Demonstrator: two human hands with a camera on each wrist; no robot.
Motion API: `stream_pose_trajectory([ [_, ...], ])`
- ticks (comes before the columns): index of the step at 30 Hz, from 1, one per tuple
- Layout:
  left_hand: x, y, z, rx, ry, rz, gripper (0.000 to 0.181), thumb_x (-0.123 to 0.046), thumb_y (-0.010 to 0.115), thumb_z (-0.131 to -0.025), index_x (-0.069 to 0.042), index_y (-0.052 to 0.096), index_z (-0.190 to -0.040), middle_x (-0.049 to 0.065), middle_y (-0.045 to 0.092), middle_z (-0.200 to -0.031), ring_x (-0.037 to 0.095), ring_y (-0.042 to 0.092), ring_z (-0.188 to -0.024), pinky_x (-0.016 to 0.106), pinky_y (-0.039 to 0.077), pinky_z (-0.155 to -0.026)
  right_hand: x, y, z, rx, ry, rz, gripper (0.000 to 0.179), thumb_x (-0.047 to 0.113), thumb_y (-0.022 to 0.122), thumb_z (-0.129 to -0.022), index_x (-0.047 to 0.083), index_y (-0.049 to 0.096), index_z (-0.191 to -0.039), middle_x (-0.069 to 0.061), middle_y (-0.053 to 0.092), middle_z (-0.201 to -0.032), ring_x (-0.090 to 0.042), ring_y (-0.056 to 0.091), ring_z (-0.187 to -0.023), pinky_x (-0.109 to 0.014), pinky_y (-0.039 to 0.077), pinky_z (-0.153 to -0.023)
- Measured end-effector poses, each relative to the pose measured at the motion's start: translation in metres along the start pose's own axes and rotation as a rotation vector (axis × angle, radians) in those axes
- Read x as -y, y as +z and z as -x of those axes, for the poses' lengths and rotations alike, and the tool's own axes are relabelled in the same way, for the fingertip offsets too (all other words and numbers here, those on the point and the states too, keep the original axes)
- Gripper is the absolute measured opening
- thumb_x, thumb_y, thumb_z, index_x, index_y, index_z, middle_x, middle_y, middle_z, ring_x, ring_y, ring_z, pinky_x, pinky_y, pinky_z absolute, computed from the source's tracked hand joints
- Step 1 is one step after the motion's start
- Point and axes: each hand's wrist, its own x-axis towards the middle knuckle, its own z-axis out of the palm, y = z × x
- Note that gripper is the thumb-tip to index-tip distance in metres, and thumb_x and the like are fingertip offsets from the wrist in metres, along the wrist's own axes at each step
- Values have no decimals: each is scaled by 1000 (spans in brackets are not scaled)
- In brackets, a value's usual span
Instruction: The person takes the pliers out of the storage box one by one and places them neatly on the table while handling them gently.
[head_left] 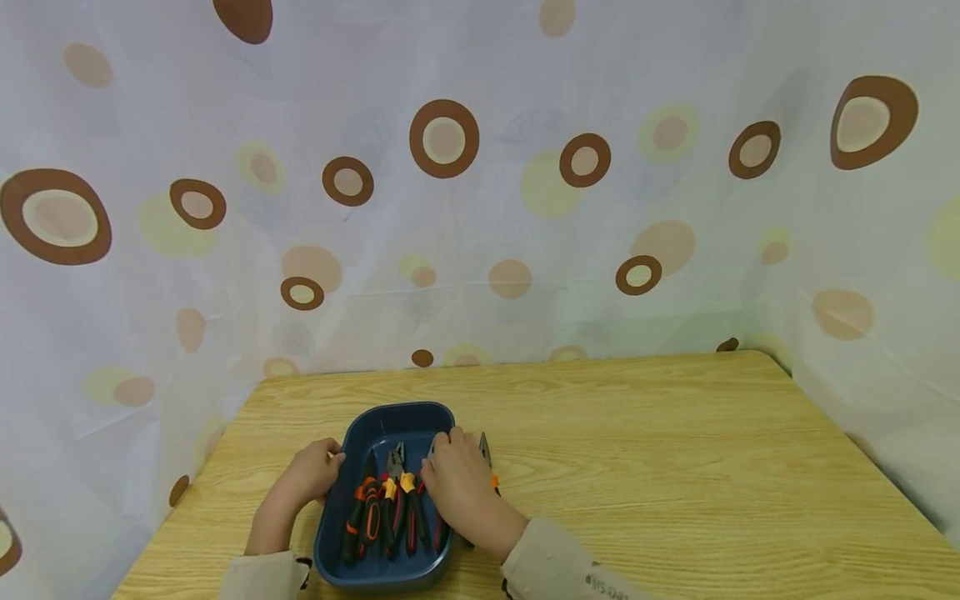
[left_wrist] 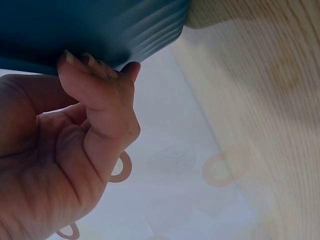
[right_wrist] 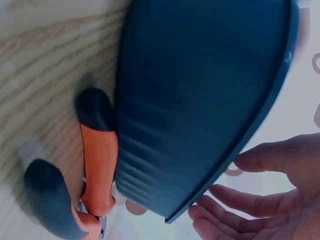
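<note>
At far left, the counter's (head_left: 675, 467) edge slants down against a white patterned sheet (head_left: 510, 192), which also stands behind and to the right. A modest strip of wood lies between this edge and the left hand (head_left: 309, 471). Its fingers are bent and grasp the left rim of a tray (head_left: 386, 581), as the left wrist view shows close up.

The tray sits on the counter in the left half of the head view, long side running front to back. It is dark blue and deep-walled, with rounded corners, a raised rim and ribbing on the outer wall.

Inside, from the left, lie a black-handled tool (head_left: 352, 529) with orange parts, an orange-and-black looped handle (head_left: 372, 515), then pliers (head_left: 396, 460) with grey metal heads pointing away. Yellow, black and red grips crowd together there, so the count is unsure. Nearer the right wall is a black-and-red handle (head_left: 441, 533).

The right hand (head_left: 459, 479) lies over the right rim, fingers bent; whether they grasp anything cannot be told. Just beside that wall, outside on the counter, loose pliers (right_wrist: 100, 165) show orange handles with black ends. Beyond them, the counter's widest room for moving stretches to its right edge.
</note>
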Motion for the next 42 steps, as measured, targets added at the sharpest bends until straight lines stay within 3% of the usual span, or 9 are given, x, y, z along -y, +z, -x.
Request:
stream_pose_trajectory([
  [8, 1, -1, -1, 3, -12, 5, 21, -2, 48, -96, 16, 54, -105, 15, 62, -75, 19, 58, -45, 32, 52, -44, 13, 2, -2, 71, -38, 100, 22, 22, 67, -90, 2, 62, -84, -10, 54, -86, -23, 55, -82, -33, 51, -77],
  [19, 0, -2, 0, 3, -17, 6, 21, -2, 48, -96, 16, 54, -105, 16, 62, -76, 19, 57, -45, 32, 52, -45, 28, 20, -4, 241, 4, 59, 26, 25, 69, -89, 1, 61, -86, -14, 55, -91, -27, 54, -87, -34, 51, -78],
  [25, 1, 0, -1, -5, -6, 3, 19, -2, 48, -96, 15, 55, -103, 14, 61, -75, 17, 56, -44, 31, 51, -44, 30, 34, -5, 264, 36, 116, 35, 33, 73, -84, 0, 62, -87, -15, 56, -94, -29, 55, -92, -36, 51, -83],
  [33, -3, -1, 1, 2, -10, -5, 19, -2, 47, -96, 14, 55, -103, 13, 60, -74, 17, 54, -44, 31, 50, -44, 32, 45, -7, 313, 101, 178, 58, 46, 74, -81, -5, 64, -105, -19, 57, -105, -31, 55, -103, -37, 50, -90],
  [42, -2, 0, 1, 7, -16, -6, 19, -2, 47, -97, 14, 55, -103, 14, 60, -75, 17, 55, -44, 32, 51, -45, 35, 45, -7, 326, 90, 211, 55, 48, 73, -81, -3, 64, -101, -18, 57, -100, -30, 55, -98, -36, 50, -88],
])
